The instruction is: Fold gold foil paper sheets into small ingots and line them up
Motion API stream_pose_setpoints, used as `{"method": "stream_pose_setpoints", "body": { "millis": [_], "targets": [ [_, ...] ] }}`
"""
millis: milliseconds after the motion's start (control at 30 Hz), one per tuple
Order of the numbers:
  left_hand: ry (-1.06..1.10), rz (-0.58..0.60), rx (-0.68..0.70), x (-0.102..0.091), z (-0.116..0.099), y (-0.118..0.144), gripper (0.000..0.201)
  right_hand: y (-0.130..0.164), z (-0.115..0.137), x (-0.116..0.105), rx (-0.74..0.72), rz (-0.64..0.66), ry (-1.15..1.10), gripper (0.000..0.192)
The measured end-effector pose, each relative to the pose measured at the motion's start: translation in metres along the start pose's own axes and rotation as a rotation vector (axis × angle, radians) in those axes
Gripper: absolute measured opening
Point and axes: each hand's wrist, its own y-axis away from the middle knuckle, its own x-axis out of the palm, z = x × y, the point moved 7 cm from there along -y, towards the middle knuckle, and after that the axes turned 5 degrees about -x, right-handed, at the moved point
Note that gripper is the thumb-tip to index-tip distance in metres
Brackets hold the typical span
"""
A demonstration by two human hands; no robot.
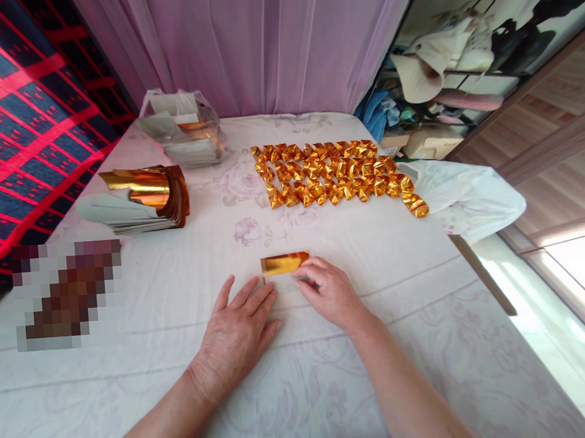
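Note:
A folded strip of gold foil paper (281, 263) lies on the white floral cloth (378, 293) in front of me. My right hand (330, 290) rests on the strip's right end, fingertips pinching or pressing it. Flat on the cloth just below the strip's left end lies my left hand (240, 326), fingers apart, its fingertips close to the paper's edge. Beyond the strip, several folded gold ingot shapes (332, 173) sit in rows.
A curled stack of gold foil sheets (143, 196) lies at the left. A clear plastic bag with more sheets (183, 130) stands at the back left. A white plastic bag (464, 194) hangs at the table's right edge. A purple curtain hangs behind.

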Motion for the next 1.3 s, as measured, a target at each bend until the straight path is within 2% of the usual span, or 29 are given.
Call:
{"method": "stream_pose_setpoints", "body": {
  "millis": [233, 533, 700, 1067, 1300],
  "targets": [
    [-0.003, -0.017, 0.024, -0.006, 0.013, 0.0, 0.033, 0.0, 0.0, 0.0, 0.0, 0.006, 0.007, 0.014],
    [-0.034, -0.014, 0.015, -0.007, 0.003, -0.001, 0.03, 0.0, 0.006, 0.002, 0.041, -0.018, 0.074, 0.004],
    [-0.019, -0.018, 0.014, -0.001, -0.002, 0.0, 0.032, 0.0, 0.01, 0.004, 0.063, -0.026, 0.158, 0.014],
    [-0.005, 0.022, 0.004, 0.003, -0.003, -0.001, 0.034, -0.002, 0.006, 0.003, 0.079, 0.05, 0.125, 0.011],
    [0.005, 0.03, -0.002, 0.003, 0.0, -0.001, 0.032, -0.001, 0.005, -0.003, 0.072, 0.087, 0.203, 0.009]
  ]
}}
